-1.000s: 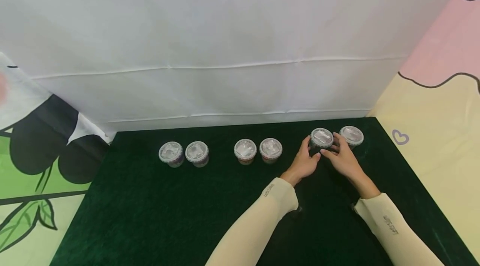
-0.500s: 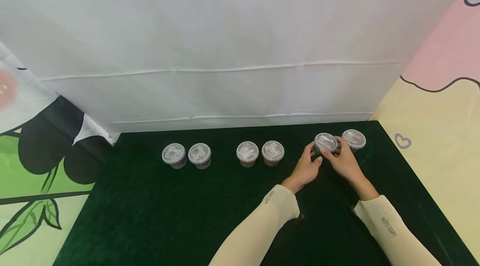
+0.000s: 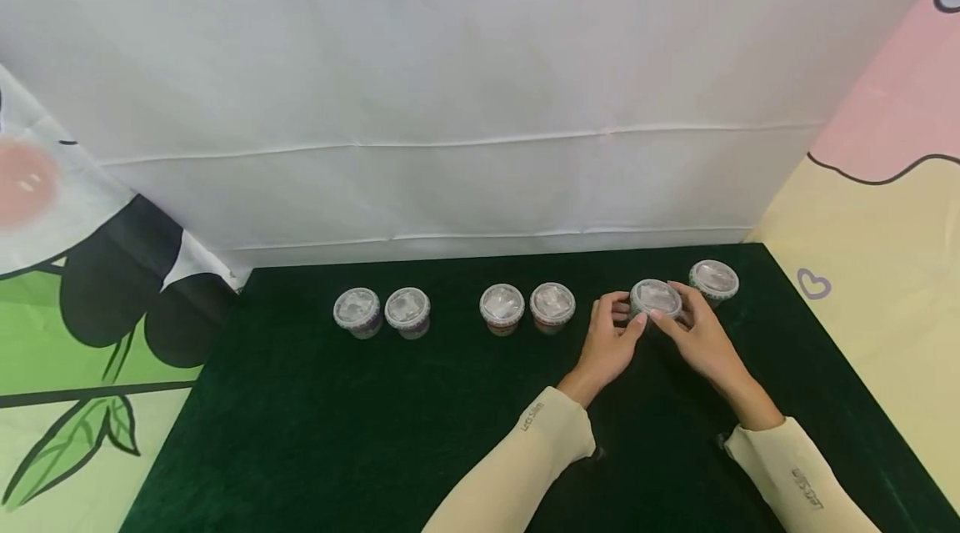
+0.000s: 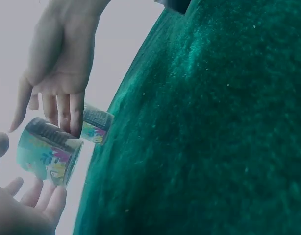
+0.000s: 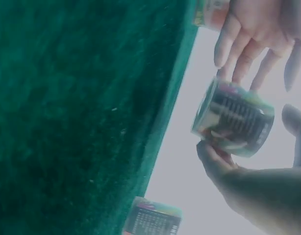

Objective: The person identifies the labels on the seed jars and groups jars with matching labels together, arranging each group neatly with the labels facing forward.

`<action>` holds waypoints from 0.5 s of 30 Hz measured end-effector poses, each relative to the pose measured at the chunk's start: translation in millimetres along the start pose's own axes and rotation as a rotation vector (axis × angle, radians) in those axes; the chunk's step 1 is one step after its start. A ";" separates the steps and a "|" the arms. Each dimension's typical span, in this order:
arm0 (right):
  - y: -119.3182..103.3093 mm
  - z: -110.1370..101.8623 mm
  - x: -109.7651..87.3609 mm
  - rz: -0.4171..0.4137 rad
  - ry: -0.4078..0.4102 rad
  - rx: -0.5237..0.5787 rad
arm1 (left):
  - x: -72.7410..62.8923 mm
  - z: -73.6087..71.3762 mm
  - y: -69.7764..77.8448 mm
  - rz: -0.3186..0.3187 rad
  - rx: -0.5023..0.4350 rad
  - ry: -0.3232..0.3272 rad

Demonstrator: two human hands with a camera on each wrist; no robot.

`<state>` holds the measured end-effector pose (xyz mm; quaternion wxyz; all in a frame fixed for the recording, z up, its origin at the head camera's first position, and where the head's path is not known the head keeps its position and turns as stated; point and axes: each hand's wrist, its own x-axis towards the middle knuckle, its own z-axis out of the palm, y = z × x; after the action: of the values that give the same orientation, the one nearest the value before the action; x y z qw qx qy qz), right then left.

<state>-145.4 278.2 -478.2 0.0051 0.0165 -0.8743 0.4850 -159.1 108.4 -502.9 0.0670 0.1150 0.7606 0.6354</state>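
Note:
A small clear plastic tub (image 3: 655, 296) with a round lid is held between both hands near the right end of the dark green cloth. My left hand (image 3: 609, 344) grips its left side, and my right hand (image 3: 699, 334) holds the right side. Both wrist views show fingertips on the wall of the tub (image 4: 48, 152), which bears a colourful print and a dark text label. It looks raised off the cloth. Just beyond my right hand stands a similar tub (image 3: 714, 279).
Two lidded tubs, one of them here (image 3: 502, 306), stand mid-row, and another pair, including this purple-tinted tub (image 3: 357, 310), stands farther left. Green cloth (image 3: 337, 433) covers the table. A white hanging sheet (image 3: 480, 99) closes the back, with printed sheets at both sides.
Both hands have drawn the tub slightly toward the person, widening its gap from the rightmost tub. The other tubs stay in place while the head view shifts a little.

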 end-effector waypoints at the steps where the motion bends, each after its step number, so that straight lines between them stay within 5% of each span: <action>1: -1.7 -1.1 -2.9 -0.012 -0.016 0.011 | -1.0 -2.3 1.0 0.018 0.013 0.000; 8: -9.1 -7.9 -17.6 -0.109 -0.091 0.077 | -9.8 -16.6 6.8 0.107 0.073 -0.039; 15: -11.3 -10.8 -23.3 -0.174 -0.206 0.118 | -21.0 -30.6 12.3 0.082 0.091 -0.131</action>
<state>-121.8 281.9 -463.4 -0.0436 0.1421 -0.8354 0.5291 -145.4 75.9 -486.0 0.0851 0.1904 0.7775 0.5933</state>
